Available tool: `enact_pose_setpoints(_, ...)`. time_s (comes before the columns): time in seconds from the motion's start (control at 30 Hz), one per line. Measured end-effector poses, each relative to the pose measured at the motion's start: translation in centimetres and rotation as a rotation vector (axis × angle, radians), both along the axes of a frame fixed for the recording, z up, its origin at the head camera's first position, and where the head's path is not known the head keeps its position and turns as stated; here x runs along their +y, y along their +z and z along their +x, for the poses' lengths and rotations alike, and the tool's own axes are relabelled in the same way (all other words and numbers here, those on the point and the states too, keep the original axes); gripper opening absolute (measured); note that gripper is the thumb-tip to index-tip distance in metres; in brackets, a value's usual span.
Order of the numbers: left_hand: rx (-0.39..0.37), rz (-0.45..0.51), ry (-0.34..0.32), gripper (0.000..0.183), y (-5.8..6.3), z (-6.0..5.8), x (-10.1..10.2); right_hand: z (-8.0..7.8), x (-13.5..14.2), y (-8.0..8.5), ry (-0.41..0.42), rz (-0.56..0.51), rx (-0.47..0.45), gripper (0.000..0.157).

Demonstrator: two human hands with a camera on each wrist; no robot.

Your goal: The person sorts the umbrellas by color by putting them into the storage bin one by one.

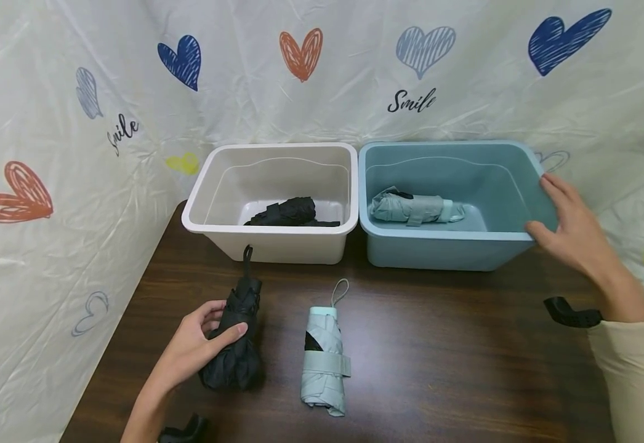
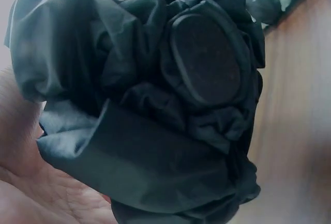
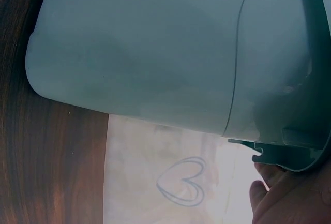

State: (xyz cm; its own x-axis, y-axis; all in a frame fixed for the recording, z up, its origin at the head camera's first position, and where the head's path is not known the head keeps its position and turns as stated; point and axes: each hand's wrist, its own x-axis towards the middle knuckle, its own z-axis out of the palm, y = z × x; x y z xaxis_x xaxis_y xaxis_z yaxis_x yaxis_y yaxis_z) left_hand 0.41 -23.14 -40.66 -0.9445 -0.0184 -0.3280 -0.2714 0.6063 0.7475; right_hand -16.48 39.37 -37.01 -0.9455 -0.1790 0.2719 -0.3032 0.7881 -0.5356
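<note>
My left hand (image 1: 202,341) grips a folded black umbrella (image 1: 239,332), thumb across its near side, with the wrist loop pointing toward the bins. In the left wrist view the umbrella's bunched fabric and oval end (image 2: 207,61) fill the picture. To its right on the table lies a folded pale green umbrella (image 1: 324,363), strapped round the middle. My right hand (image 1: 574,227) holds the right rim of the blue bin (image 1: 438,249), thumb at the front corner. Inside that bin lies another pale green umbrella (image 1: 410,206). A black umbrella (image 1: 289,212) lies in the white bin (image 1: 283,243).
Both bins stand side by side at the back of the dark wooden table (image 1: 438,363). Behind them hangs a white sheet (image 1: 355,92) printed with hearts, which also covers the left side.
</note>
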Motion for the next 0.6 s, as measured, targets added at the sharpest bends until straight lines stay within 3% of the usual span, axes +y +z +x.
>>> enact_pose_setpoints(0.37, 0.068, 0.017, -0.008, 0.075, 2.6, -0.2, -1.0, -0.1, -0.4, 0.2, -0.007, 0.007, -0.010, 0.081)
enact_pose_setpoints(0.6, 0.182, 0.036, -0.040, 0.069, 5.0, -1.7, -1.2, -0.1, -0.4, 0.2, -0.001, 0.002, -0.006, 0.081)
